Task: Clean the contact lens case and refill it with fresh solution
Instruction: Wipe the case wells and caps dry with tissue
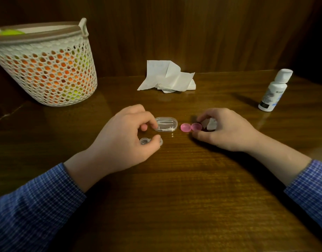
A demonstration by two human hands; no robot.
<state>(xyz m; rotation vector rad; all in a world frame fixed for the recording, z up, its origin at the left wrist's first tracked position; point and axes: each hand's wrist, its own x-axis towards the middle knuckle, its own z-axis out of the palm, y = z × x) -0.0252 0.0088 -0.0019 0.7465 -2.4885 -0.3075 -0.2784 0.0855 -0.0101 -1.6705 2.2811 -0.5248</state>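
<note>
Plainly, landmark: the clear oval box (166, 124) lies near the middle of the bench (174, 188); every place below is told from it.
Writing: the white bottle (274, 90), well right of the box and farther back, has a label with a dark panel and blue marks, all too small and blurred for me to read.
Left hand: my left hand (127, 140) is just left of the box, its forefinger tip touching the box's near left edge, its thumb pressed on the clear lens case (150, 141), so it is pinching narrowly down on the case.
Lens case: it lies on the bench just in front and left of the box; one round well shows, the rest is under my thumb.
Right hand: my right hand (224, 130) is curled narrowly, fingertips on the farther of the pink caps (191, 127) just right of the box.
Hard to make out: a pale shape inside my right fingers; I cannot tell what it is.
Tissue: a crumpled white tissue (167, 77) lies behind the box by the wooden wall.
Basket: a white mesh basket (47, 70) stands far left and behind; its left side is cut off, with orange and green showing through.
Open room: bare bench spreads in front of the box, between my checked sleeves (38, 206).
</note>
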